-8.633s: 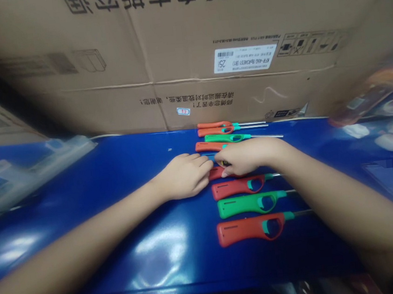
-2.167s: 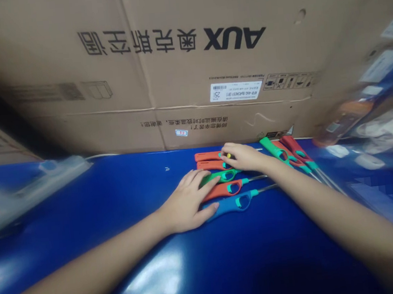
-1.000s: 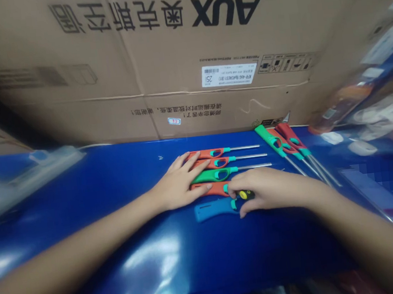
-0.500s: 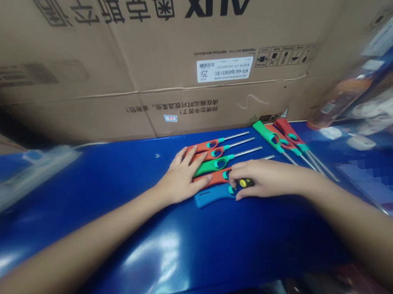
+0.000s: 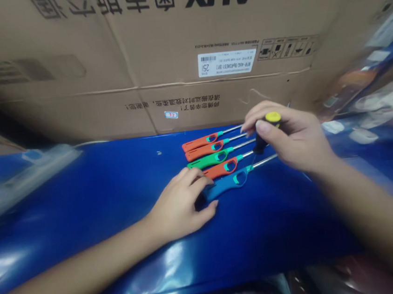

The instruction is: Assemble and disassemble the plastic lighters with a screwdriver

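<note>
My right hand (image 5: 292, 139) is closed on a screwdriver (image 5: 261, 141) with a black and yellow handle. Its thin shaft points down toward the front of a blue lighter (image 5: 226, 184), a long-necked one with a metal tube. Around the blue lighter's handle end lies my left hand (image 5: 183, 202), thumb and fingers apart; contact there is unclear. Behind the blue one, in a row, are a green lighter (image 5: 208, 160) and several orange ones, such as the orange lighter (image 5: 199, 142) farthest back. My right hand covers some of the metal tubes.
A large cardboard box (image 5: 104, 72) stands along the back of the blue table (image 5: 117, 192). Off to the left is a blurred clear plastic object (image 5: 51, 167). An orange-capped bottle (image 5: 348, 89) and whitish items stand at the right.
My right hand has lifted with the screwdriver and moved back and right, now hiding the second group of lighters. My left hand has slid toward me, off the row to the blue lighter's end.
</note>
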The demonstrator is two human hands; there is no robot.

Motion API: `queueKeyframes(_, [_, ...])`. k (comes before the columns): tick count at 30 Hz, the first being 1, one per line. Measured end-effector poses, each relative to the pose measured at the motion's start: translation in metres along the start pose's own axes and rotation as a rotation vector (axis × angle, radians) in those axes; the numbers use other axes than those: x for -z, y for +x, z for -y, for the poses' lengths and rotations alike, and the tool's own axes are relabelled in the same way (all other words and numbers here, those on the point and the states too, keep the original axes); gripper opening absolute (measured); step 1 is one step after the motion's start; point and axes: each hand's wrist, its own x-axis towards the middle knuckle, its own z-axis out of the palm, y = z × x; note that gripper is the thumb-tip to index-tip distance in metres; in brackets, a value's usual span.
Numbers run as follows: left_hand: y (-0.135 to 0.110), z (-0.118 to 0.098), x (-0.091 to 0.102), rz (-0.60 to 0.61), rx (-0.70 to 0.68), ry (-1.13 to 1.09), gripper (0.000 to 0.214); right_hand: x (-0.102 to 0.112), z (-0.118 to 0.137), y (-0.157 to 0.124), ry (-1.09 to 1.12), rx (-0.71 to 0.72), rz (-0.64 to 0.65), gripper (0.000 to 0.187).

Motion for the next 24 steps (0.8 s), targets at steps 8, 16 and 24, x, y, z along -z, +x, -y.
queueKeyframes(8, [-0.005, 0.017, -0.018, -0.072, 0.01, -0.059, 0.03, -0.072, 0.011, 0.012, 0.104, 0.015, -0.041, 0.021])
queueKeyframes(16, [-0.005, 0.022, -0.023, -0.116, 0.011, -0.147, 0.026, -0.088, 0.002, 0.003, -0.089, 0.219, -0.123, 0.01])
queueKeyframes(24, [-0.003, 0.022, -0.022, -0.128, -0.01, -0.144, 0.025, -0.09, -0.006, -0.001, -0.084, 0.233, -0.209, 0.004])
